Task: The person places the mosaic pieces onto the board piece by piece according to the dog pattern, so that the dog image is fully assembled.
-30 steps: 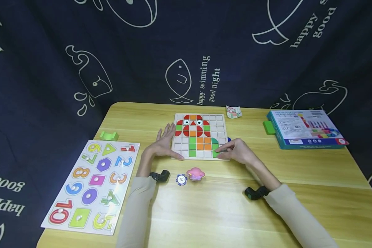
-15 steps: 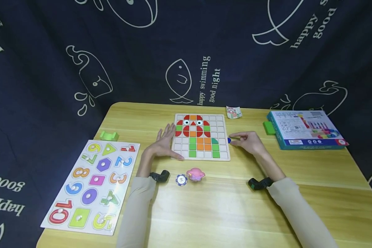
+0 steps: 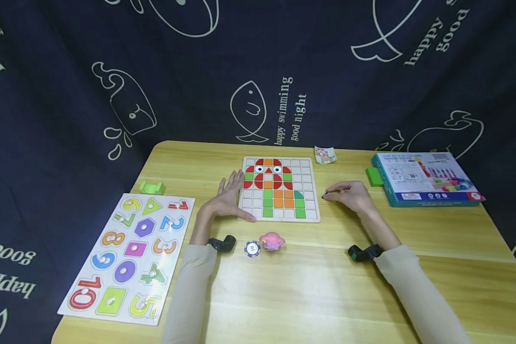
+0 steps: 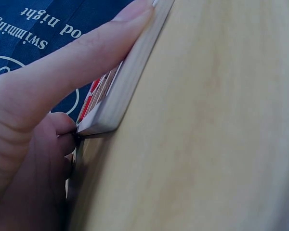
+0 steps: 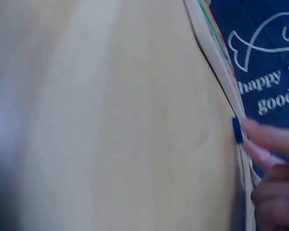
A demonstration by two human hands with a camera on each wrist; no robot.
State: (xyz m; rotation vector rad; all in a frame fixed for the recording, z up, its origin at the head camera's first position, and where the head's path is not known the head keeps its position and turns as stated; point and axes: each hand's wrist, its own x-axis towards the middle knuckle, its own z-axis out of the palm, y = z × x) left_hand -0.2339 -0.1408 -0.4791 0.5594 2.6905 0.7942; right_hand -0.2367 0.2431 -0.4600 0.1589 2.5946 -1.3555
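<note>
A white gridded mosaic board (image 3: 306, 179) lies on the table. Red, orange, green and white tiles on it form a bird-like figure with two eyes. Spread fingers of my left hand (image 3: 223, 201) touch the board's left side, with the thumb along its front edge; the left wrist view shows that thumb against the wooden board edge (image 4: 127, 91). Just right of the board, my right hand (image 3: 351, 196) pinches a small blue tile (image 3: 325, 195) between thumb and fingertips. The blue tile (image 5: 237, 130) appears edge-on in the right wrist view, its full shape hidden.
A number-and-shape puzzle board (image 3: 124, 255) lies at left, a green block (image 3: 152, 188) behind it. In front of the mosaic board are a pink toy (image 3: 272, 241) and a poker chip (image 3: 252, 249). Toward the back are a picture card (image 3: 325, 155), green block (image 3: 374, 177) and boxed toy (image 3: 427, 179).
My right hand has left the green tile at the board's lower right, moved right to the blue tile beside the board and picked it up. The left hand stays put.
</note>
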